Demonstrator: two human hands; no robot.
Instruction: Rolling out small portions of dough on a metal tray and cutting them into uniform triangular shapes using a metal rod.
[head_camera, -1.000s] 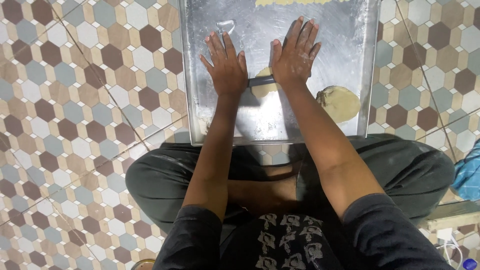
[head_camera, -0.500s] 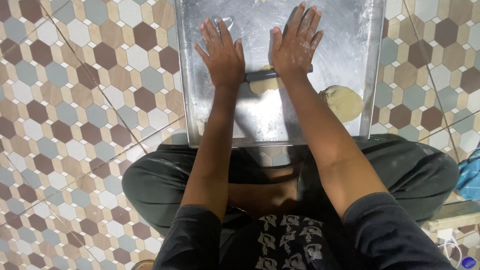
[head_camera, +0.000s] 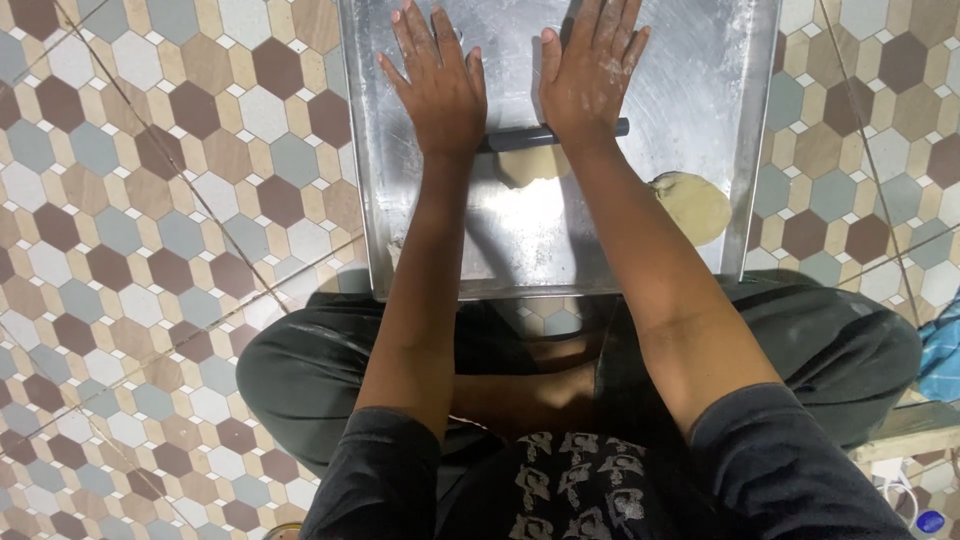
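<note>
Both hands lie flat, fingers spread and gripping nothing, the left hand (head_camera: 440, 85) and right hand (head_camera: 590, 70) pressing their palms on a dark rolling pin (head_camera: 545, 135) over a piece of dough (head_camera: 530, 165) on the metal tray (head_camera: 720, 80). Uneven palm pressure could likely skew the pin or tear the dough; the second dough disc (head_camera: 692, 205) at the tray's right edge might get knocked onto the tiled floor (head_camera: 150, 200).

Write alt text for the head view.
Left hand and right hand press flat on a dark rolling pin over pale dough on a metal tray; a second dough ball lies right.
</note>
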